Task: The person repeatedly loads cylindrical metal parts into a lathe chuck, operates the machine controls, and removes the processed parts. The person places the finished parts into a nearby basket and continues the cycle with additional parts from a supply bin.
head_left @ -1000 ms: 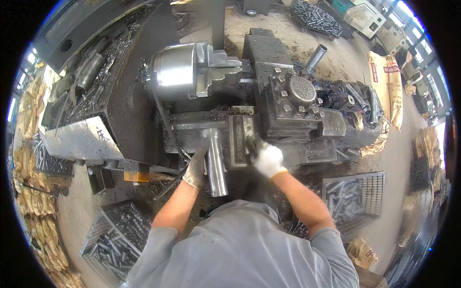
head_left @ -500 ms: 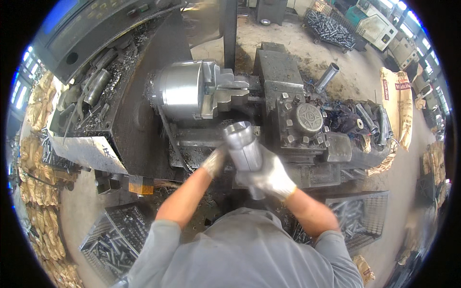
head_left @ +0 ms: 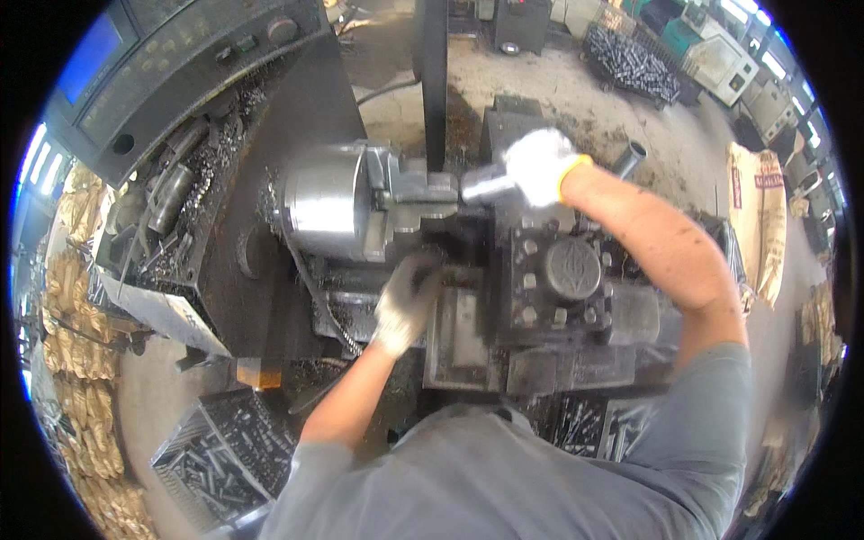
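My gloved right hand (head_left: 543, 166) is closed round a shiny metal tube (head_left: 486, 184) above the far end of the tool post (head_left: 573, 270). The tube's slim end points left at the stepped jaws (head_left: 423, 186) of the lathe chuck (head_left: 319, 198), just short of them; my glove covers the rest. Below the jaws, my gloved left hand (head_left: 407, 306) hovers over the lathe bed. Its fingers are dark and smeared by motion, so whether they hold anything cannot be made out.
A chip-filled tray (head_left: 166, 306) and a control panel (head_left: 180, 72) flank the chuck on the left. Wire baskets of metal parts stand at the lower left (head_left: 216, 454) and far right (head_left: 634, 63). Another metal tube (head_left: 632, 159) stands tilted behind the tool post.
My hands have parted. The right one has moved up and away with a metal tube toward the chuck's jaws; the left now hangs below the jaws, off the tube.
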